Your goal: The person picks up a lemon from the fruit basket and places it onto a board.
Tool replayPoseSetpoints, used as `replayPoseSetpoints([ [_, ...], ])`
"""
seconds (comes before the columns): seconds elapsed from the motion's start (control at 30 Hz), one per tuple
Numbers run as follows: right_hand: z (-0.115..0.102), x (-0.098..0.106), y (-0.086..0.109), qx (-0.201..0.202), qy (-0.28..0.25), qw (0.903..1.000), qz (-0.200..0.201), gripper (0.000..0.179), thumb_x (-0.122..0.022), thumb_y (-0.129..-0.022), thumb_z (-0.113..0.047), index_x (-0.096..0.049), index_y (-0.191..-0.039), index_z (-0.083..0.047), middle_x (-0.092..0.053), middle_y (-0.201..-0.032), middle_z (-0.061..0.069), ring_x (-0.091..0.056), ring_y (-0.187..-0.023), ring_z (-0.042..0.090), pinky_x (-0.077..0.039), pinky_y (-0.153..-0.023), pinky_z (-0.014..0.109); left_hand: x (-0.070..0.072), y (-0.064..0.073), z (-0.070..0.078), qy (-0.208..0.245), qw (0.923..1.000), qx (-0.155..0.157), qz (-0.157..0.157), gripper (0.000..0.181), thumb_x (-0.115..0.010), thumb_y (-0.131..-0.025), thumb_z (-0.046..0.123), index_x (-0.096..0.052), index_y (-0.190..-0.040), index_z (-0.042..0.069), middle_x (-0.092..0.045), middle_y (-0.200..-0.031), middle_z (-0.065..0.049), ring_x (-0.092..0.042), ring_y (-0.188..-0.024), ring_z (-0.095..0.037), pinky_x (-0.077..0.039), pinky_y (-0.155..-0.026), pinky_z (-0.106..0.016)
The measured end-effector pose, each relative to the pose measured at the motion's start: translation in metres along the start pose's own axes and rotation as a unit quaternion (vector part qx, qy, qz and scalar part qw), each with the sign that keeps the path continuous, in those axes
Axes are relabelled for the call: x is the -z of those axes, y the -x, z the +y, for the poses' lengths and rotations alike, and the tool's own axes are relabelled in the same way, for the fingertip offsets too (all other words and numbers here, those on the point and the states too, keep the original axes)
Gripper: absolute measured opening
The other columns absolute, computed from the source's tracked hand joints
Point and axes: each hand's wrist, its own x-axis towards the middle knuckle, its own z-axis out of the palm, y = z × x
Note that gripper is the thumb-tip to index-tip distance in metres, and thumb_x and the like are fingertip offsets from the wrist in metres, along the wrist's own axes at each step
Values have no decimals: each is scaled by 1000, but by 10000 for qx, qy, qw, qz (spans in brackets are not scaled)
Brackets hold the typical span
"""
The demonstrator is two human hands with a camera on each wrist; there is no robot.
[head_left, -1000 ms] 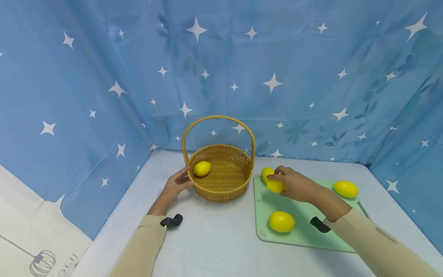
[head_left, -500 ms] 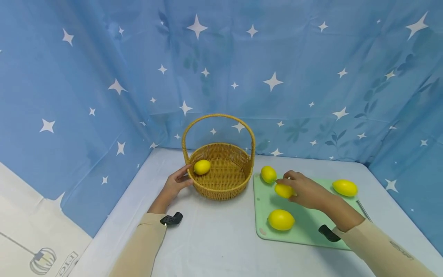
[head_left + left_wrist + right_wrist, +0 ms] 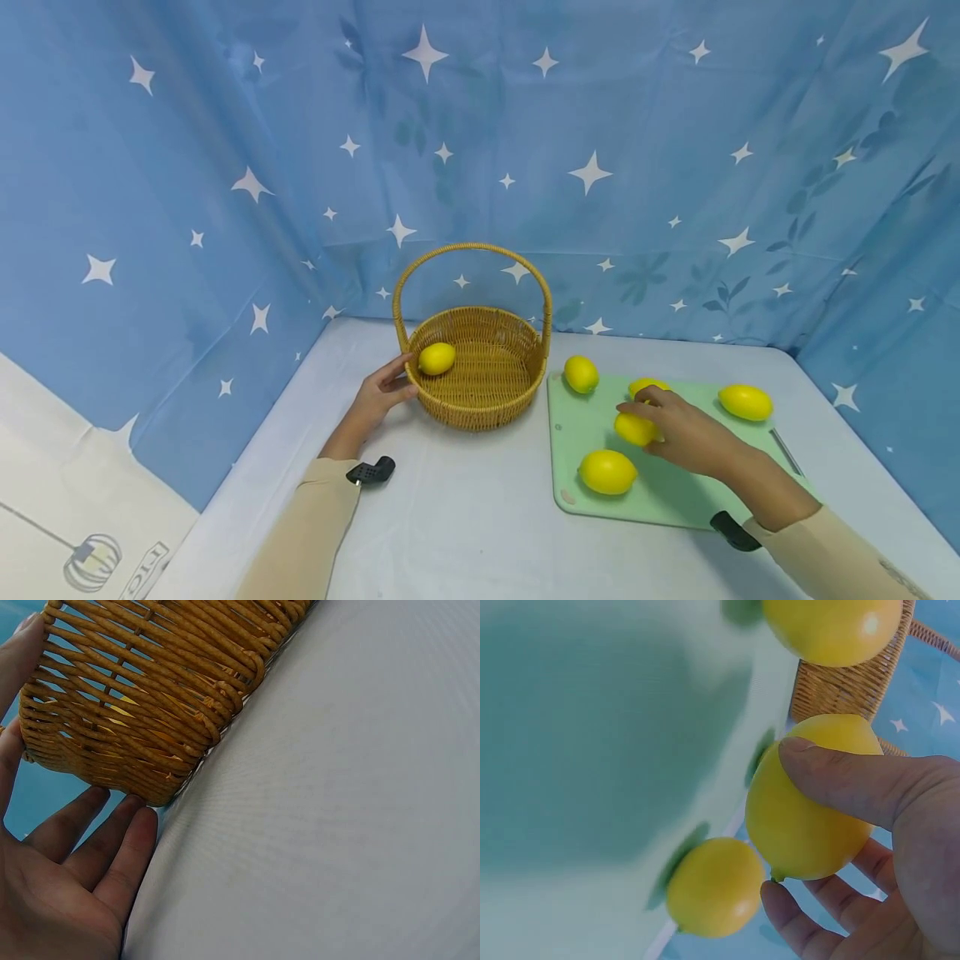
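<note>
My right hand grips a yellow lemon above the green cutting board. In the right wrist view, the thumb presses one side of this lemon while the fingers curl beneath. Around it on the board are a back-left lemon, a front lemon, a right lemon and one partly hidden behind the hand. My left hand rests against the left side of a wicker basket, fingers spread and fairly straight on its wall. One lemon lies inside the basket.
A thin metal strip, partly hidden, lies at the board's right edge. The basket's tall arched handle stands upright. Blue star-patterned curtains hang behind and beside the white table.
My right hand has moved right and slightly toward me with the lemon, away from the back-left lemon. A lemon behind the hand has come into view. The left hand stays at the basket.
</note>
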Motion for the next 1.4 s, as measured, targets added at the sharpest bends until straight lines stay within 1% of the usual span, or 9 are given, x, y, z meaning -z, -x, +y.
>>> replayPoseSetpoints([
  [0.23, 5, -8, 14, -106, 30, 9999, 64, 64, -85, -68, 1, -63, -128, -8, -55, -116, 10, -54, -100, 28, -51, -82, 44, 1, 0, -1, 30, 10000, -21, -33, 68, -69, -92, 10, -35, -151, 5, -34, -151, -23, -42, -130, -41, -46, -95, -29],
  [0.5, 7, -12, 28, -233, 45, 9997, 103, 65, -86, -67, 1, -64, -127, -8, -55, -115, 9, -54, -99, 27, -51, -81, 45, -1, 2, 1, 109, 9999, -103, -67, 68, -67, -93, 6, -32, -151, 1, -33, -150, -26, -42, -130, -44, -46, -97, -31],
  [0.63, 8, -14, 36, -355, 37, 9993, 107, 64, -86, -68, -1, -64, -128, -10, -54, -116, 7, -53, -100, 26, -51, -81, 44, 0, 1, 0, 107, 9998, -64, -140, 69, -67, -93, 9, -31, -152, 3, -32, -152, -25, -41, -130, -42, -46, -96, -29],
  [0.7, 8, -14, 39, -427, 18, 9990, 113, 64, -86, -69, -2, -64, -128, -10, -53, -117, 6, -53, -101, 26, -51, -82, 44, 1, 1, -2, 136, 9998, -30, -150, 69, -68, -93, 10, -32, -152, 4, -32, -152, -23, -41, -130, -41, -46, -96, -29],
  [0.87, 10, -15, 49, -562, 26, 9984, 114, 63, -85, -70, -3, -63, -129, -12, -53, -117, 5, -52, -104, 28, -51, -84, 45, 6, -7, -20, 269, 9996, -31, -109, 67, -67, -93, 8, -35, -152, 9, -31, -154, -17, -42, -130, -40, -46, -95, -26],
  [0.97, 11, -17, 55, -613, 33, 9980, 139, 64, -85, -70, -3, -63, -128, -13, -53, -117, 5, -53, -103, 27, -51, -83, 45, 8, -10, -29, 228, 9997, -91, -87, 66, -66, -94, 8, -36, -152, 13, -30, -155, -15, -42, -130, -39, -46, -94, -24],
  [1.13, 12, -18, 64, -741, 15, 9971, 144, 62, -85, -70, -4, -64, -128, -14, -53, -117, 5, -53, -103, 27, -52, -83, 45, 7, -10, -30, 123, 9998, -174, 12, 64, -68, -93, 12, -40, -151, 17, -34, -154, -11, -45, -128, -36, -46, -95, -26],
  [1.3, 13, -17, 70, -941, 67, 9955, 79, 62, -85, -70, -5, -65, -127, -17, -53, -116, 3, -53, -101, 26, -52, -83, 46, 5, -9, -28, 83, 9998, -182, 41, 65, -69, -93, 13, -39, -151, 16, -36, -153, -11, -46, -128, -35, -46, -97, -30],
  [1.4, 13, -16, 72, -947, 82, 9955, 46, 62, -85, -70, -5, -65, -127, -17, -52, -116, 4, -53, -101, 26, -52, -82, 46, 6, -10, -28, 103, 9997, -199, 45, 65, -69, -93, 13, -39, -151, 15, -36, -152, -12, -46, -128, -35, -46, -96, -30],
])
